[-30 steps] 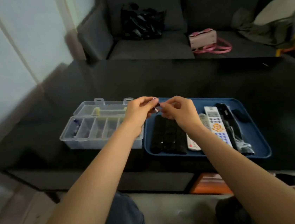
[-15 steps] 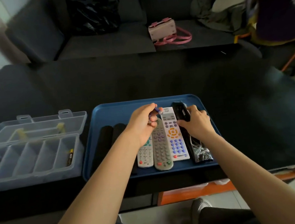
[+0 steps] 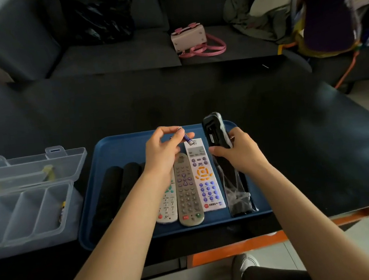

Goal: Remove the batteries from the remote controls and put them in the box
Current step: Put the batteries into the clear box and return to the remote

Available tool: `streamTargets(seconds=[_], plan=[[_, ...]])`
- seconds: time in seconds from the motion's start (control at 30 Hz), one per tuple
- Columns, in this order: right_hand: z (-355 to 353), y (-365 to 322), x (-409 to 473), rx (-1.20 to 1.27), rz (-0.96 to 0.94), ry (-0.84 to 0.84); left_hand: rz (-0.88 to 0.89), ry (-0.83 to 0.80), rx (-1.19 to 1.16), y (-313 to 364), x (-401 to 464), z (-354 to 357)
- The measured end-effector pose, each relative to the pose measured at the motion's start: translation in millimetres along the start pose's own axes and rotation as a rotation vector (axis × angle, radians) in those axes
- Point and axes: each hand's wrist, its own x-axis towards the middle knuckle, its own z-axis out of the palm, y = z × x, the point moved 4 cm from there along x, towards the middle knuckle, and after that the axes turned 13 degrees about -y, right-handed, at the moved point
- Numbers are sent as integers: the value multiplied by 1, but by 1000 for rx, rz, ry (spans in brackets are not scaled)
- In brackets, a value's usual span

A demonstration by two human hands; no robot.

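While flat remotes lie side by side in a blue tray (image 3: 119, 145), the left hand (image 3: 164, 156) pinches a small cylindrical battery (image 3: 187, 139) above them; the right hand (image 3: 238, 154) grips a black remote (image 3: 213, 132). Beside the tray, a clear plastic box (image 3: 26, 217) holds one battery (image 3: 61, 211).

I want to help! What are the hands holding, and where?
The left hand pinches a battery near its upper end. The right hand grips the black remote around its middle.

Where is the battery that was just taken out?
The battery is pinched in the left hand, held above the blue tray's far edge, just beyond the white remote.
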Motion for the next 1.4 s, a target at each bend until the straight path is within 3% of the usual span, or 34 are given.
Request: streamTargets(seconds=[0.17,0.5,0.67,0.93,1.1,1.23,1.4], plan=[[19,-12,-12,358,1,-170,137,28,114,6,2,-6],[35,-24,-14,386,-71,-228,500,88,735,17,-3,-4],[31,-22,-16,488,-34,-245,655,-67,1055,7,-7,5],[29,-18,-19,618,0,-259,632,-136,894,3,-4,7],[31,-18,-17,615,-81,-239,606,-61,825,4,-1,4],[33,-22,-18,667,-125,-293,621,18,927,6,1,2],[36,-23,-15,577,-149,-222,396,0,899,2,5,0]])
